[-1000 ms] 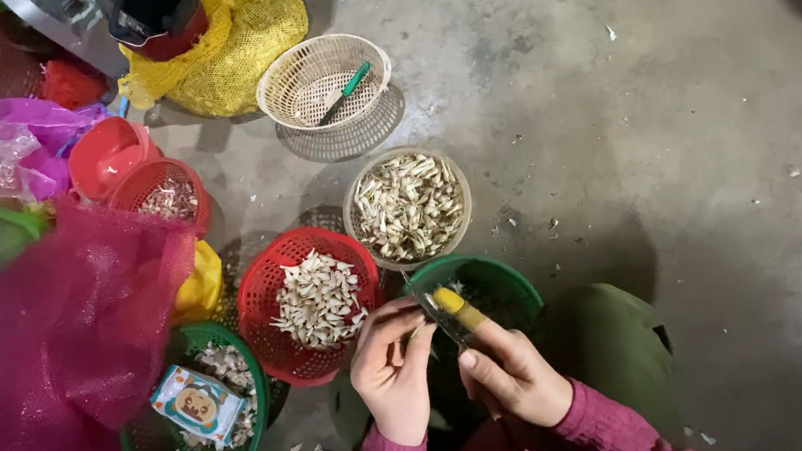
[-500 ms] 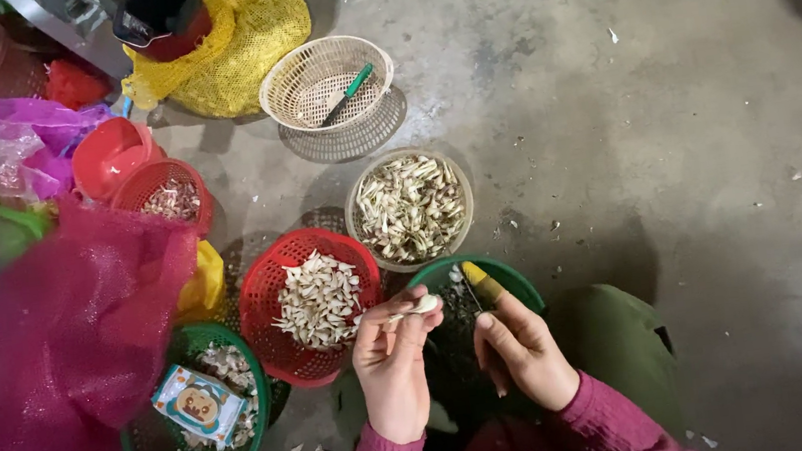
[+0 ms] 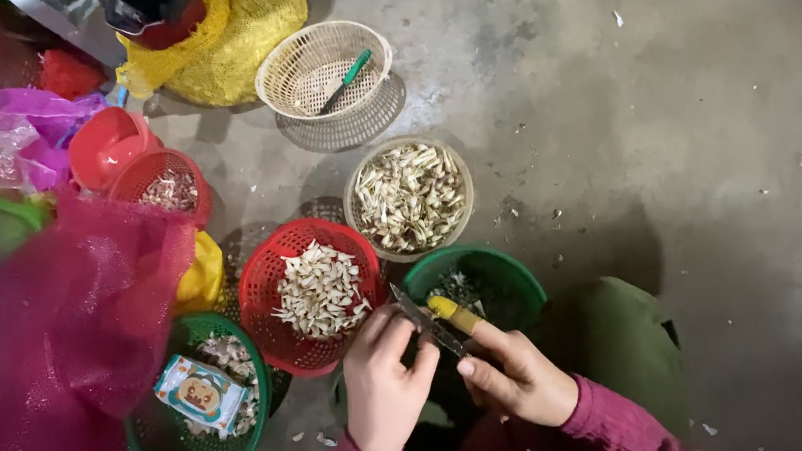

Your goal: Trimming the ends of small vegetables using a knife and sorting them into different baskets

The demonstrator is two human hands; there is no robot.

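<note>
The knife (image 3: 440, 322) had a yellow handle and a dark grey blade. Under it sat a green basket (image 3: 503, 279), and next to that a red basket (image 3: 275, 315) filled with pale, off-white cloves (image 3: 320, 290). A beige basket (image 3: 458, 199) carried cream and tan husks, while a second beige basket (image 3: 302, 60) held a tool with a green handle (image 3: 348, 72). The net sack (image 3: 62, 345) was magenta (faintly glittering), another mesh bag (image 3: 238, 32) yellow. The sleeves (image 3: 605, 424) were a dull pink, and the floor (image 3: 659, 105) mottled grey.
</note>
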